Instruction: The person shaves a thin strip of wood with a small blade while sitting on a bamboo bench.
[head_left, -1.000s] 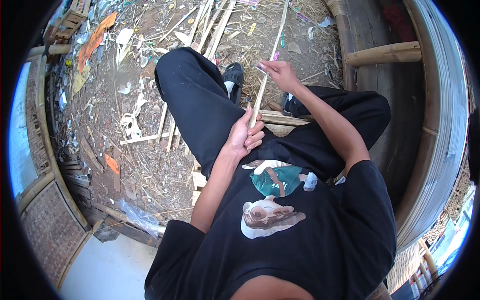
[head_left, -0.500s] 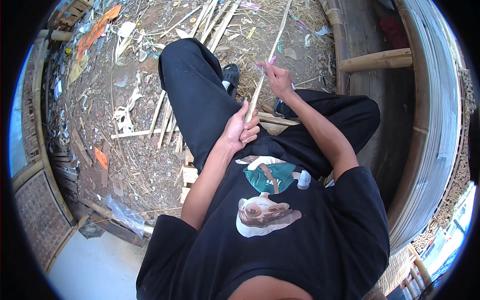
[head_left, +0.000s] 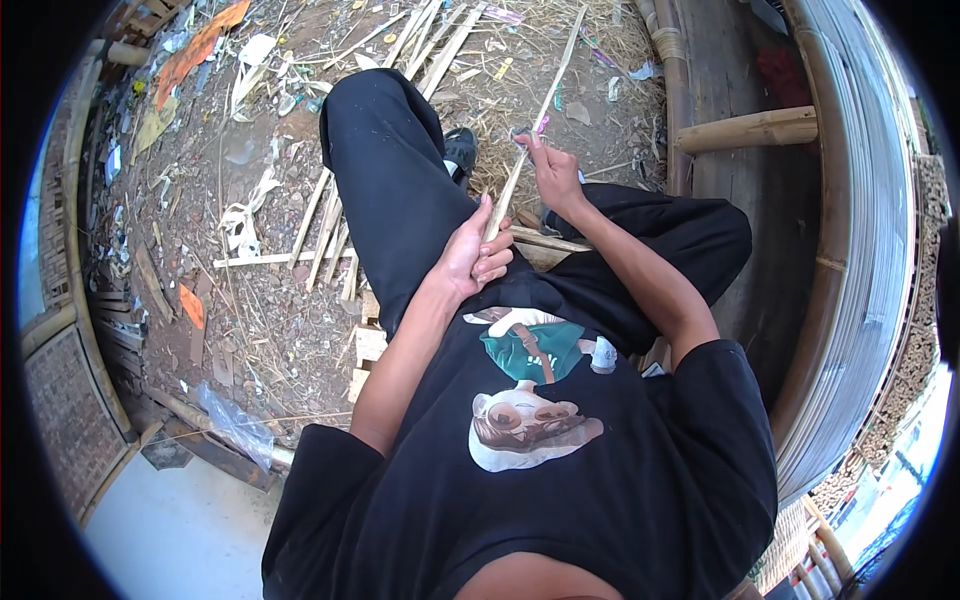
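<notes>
A long, pale bamboo strip (head_left: 556, 84) runs slantwise from between my legs toward the far side. My left hand (head_left: 470, 252) is closed around its near end, the thumb lying along it. Farther up, my right hand (head_left: 553, 172) is closed at the strip's middle, thumb and fingers pinched against it. A small greyish thing (head_left: 520, 135) shows at the right fingertips; its kind is too small to tell. My legs in black trousers (head_left: 385, 190) are bent on either side of the strip.
More bamboo strips (head_left: 322, 235) lie on the littered dirt ground, some beyond my left knee. Bamboo poles (head_left: 750, 130) and a bench-like frame stand at the right. Clear plastic (head_left: 236, 428) and a white surface (head_left: 185, 525) are at the lower left.
The right hand has shifted slightly toward me along the strip, and the greyish thing at its fingertips shows more. The left hand keeps its hold, and the whole view has moved a little.
</notes>
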